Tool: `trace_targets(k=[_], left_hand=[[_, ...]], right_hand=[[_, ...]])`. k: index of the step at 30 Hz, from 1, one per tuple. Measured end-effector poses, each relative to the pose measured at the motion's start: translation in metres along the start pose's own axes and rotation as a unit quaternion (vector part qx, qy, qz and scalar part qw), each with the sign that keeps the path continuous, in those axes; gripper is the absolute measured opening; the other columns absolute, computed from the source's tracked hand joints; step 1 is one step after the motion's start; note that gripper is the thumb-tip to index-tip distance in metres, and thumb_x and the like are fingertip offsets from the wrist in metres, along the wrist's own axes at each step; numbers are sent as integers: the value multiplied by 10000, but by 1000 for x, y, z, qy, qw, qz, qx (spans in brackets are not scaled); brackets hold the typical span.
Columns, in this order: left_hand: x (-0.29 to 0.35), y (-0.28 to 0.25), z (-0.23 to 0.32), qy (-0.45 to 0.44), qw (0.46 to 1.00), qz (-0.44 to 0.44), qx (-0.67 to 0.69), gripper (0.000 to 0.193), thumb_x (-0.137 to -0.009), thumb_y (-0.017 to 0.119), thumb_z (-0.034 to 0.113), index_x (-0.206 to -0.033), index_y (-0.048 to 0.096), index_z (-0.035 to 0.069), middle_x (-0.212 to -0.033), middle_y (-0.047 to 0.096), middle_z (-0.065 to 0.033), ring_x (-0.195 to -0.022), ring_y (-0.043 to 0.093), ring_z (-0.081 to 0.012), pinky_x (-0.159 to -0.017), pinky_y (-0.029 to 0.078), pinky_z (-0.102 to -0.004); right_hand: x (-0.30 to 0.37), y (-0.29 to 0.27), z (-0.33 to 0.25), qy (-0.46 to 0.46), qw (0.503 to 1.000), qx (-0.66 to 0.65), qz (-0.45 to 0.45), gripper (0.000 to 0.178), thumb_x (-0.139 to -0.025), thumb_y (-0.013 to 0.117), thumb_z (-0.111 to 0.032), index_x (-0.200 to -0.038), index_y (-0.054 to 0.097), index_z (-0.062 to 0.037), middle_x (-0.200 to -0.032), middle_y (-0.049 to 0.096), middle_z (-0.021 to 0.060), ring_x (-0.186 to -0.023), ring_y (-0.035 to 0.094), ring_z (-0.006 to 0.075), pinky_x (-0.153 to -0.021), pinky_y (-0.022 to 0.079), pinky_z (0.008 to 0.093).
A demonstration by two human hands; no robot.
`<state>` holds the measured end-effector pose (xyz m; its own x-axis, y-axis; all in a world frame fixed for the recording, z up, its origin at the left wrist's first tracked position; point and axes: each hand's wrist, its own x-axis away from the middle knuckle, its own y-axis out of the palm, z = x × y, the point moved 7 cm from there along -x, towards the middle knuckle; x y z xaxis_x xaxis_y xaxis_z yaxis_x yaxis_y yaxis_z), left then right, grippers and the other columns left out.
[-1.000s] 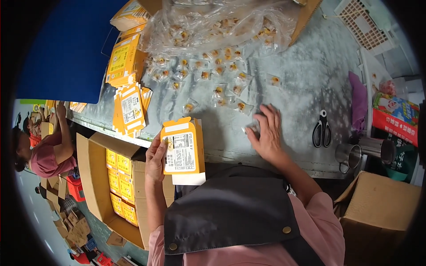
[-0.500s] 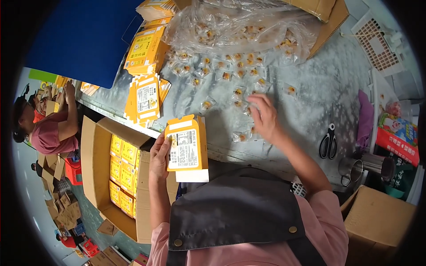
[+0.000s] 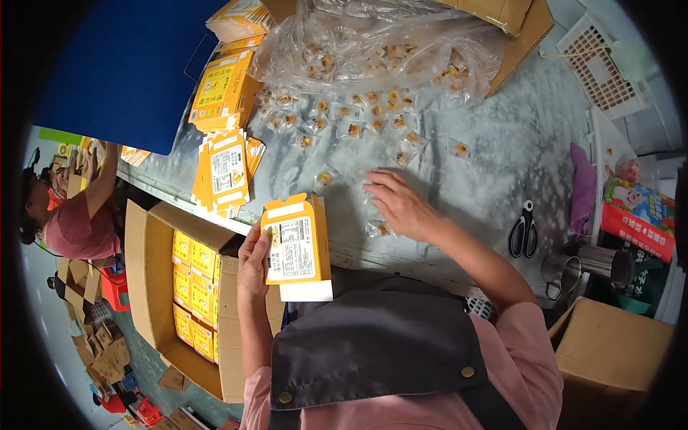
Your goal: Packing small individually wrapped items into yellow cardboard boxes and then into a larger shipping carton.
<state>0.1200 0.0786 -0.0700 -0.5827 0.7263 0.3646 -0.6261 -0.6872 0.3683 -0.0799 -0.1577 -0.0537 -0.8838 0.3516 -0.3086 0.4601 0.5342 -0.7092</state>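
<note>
My left hand [image 3: 254, 259] grips a yellow-and-white carton [image 3: 295, 240] by its left side. The carton's top end has a yellow flap, and a white flap sticks out at the bottom. Over the table, my right hand [image 3: 401, 206] curls its fingers together, pointing left; their undersides are hidden. A bit of clear wrap shows under them, but I cannot make out what they hold. Just below this hand lies a small clear packet [image 3: 378, 228] with a yellow-brown piece inside. Another such packet [image 3: 326, 176] is to its left, and several more [image 3: 350, 129] are scattered farther back.
A large clear bag [image 3: 380, 54] of packets lies at the back. Stacked flat cartons [image 3: 223, 89] stand left. Scissors [image 3: 524, 229] and metal cups [image 3: 561, 272] are at the right. An opened cardboard box [image 3: 147, 287] holds filled yellow cartons. Another person [image 3: 79, 222] works at far left.
My right hand has moved left and drawn its fingers together; packets that lay by its fingertips no longer show there. The left hand still holds the carton. The whole view has shifted slightly.
</note>
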Motion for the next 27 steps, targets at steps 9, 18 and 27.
trace_targets(k=[9, 18, 27], left_hand=[[-6, -2, 1, 5, 1000, -3, 0, 449, -999, 542, 132, -1400, 445, -46, -1272, 612, -130, -1098, 618, -138, -932, 504, -261], [8, -23, 19, 30, 998, 46, -11, 442, -999, 536, 131, -1387, 446, -61, -1258, 617, -147, -1083, 636, -159, -903, 526, -268], [7, -22, 16, 24, 999, 41, -22, 443, -993, 566, 158, -1372, 473, -52, -1250, 626, -119, -1105, 612, -138, -932, 499, -266]], right_hand=[[-5, -85, 53, 102, 982, 85, 137, 335, -894, 603, -95, -1216, 569, -10, -1249, 572, 169, -1141, 529, 370, -1007, 409, 434], [-6, -47, 40, 87, 987, 122, 60, 359, -886, 635, -110, -1216, 554, 5, -1320, 486, 176, -1195, 478, 370, -1002, 414, 435], [-69, 7, -26, -14, 999, -10, -41, 303, -910, 597, -134, -1189, 586, -15, -1244, 534, 144, -1185, 490, 318, -1008, 418, 406]])
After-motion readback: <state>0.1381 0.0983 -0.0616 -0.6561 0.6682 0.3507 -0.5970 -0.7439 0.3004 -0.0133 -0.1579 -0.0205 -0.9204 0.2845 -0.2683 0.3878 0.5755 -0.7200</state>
